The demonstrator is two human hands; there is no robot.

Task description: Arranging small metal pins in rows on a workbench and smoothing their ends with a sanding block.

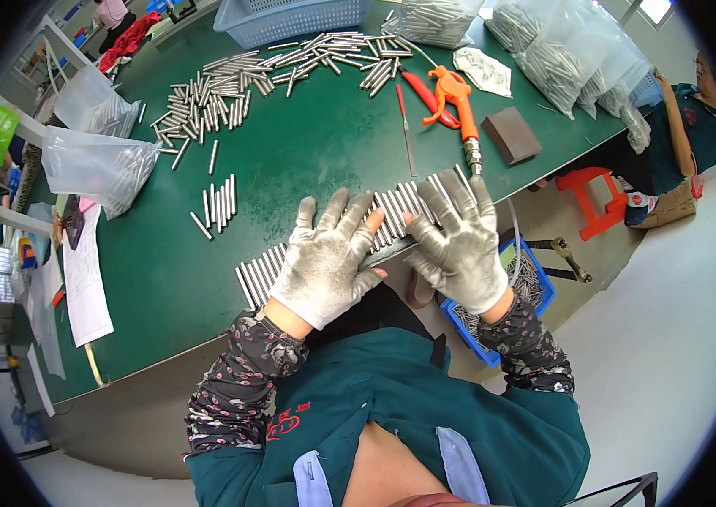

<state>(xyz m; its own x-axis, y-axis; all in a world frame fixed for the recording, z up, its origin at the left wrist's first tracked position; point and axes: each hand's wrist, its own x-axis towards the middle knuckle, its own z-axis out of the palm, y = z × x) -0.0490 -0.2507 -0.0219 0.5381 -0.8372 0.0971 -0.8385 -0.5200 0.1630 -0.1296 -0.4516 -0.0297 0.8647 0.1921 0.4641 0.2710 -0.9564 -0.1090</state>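
A row of slim metal pins (397, 209) lies side by side along the near edge of the green table. My left hand (324, 258), in a grey-smudged white glove with some fingertips bare, rests flat over the middle of the row, fingers spread. Likewise gloved and spread, my right hand (457, 241) lies over the row's right part. Both palms hide some of the pins beneath them. Beyond the left end, several more pins (221, 205) stand apart in a short group. Farther back spreads a loose heap of pins (206, 103).
Behind my right hand lie an orange air blow gun (457, 100), a thin file (407, 135) and a brown block (511, 136). Bags of pins (544, 59) and a blue basket (290, 21) line the far side. Below right sits a blue crate (535, 283). A person (683, 139) is at the right.
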